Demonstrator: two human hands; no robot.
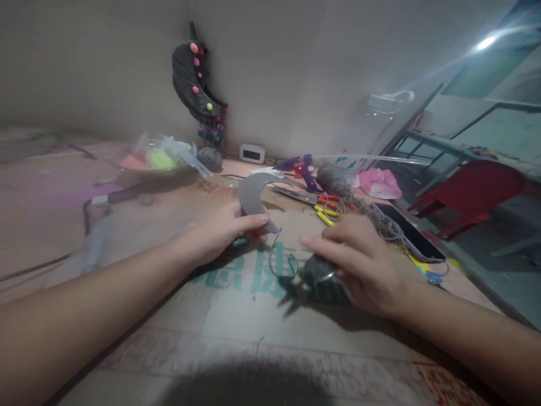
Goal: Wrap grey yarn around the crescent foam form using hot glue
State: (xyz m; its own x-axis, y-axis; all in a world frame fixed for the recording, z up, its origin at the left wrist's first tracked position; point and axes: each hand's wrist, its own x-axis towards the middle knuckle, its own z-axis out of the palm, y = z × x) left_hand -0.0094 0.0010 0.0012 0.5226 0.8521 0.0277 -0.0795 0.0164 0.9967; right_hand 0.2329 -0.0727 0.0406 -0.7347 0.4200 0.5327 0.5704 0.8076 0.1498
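Note:
My left hand (243, 225) pinches a crescent (252, 194) wrapped in grey yarn near its lower end, thumb on top. From the crescent's lower tip a strand of grey yarn (273, 256) loops down towards a dark grey yarn bundle (319, 273) with a shiny highlight. My right hand (363, 262) is closed around the bundle's right side, blurred by motion, with the index finger stretched left above it. Both hands are over a cardboard sheet (228, 321) printed with green characters.
Behind the hands lie scissors (296, 194), yellow-handled pliers (325, 215), a glue gun (298, 169), a grey yarn ball (333, 179) and a phone (409, 231). A bowl (163, 169) stands back left, near a small clock (252, 153). A decorated crescent (186, 84) hangs on the wall.

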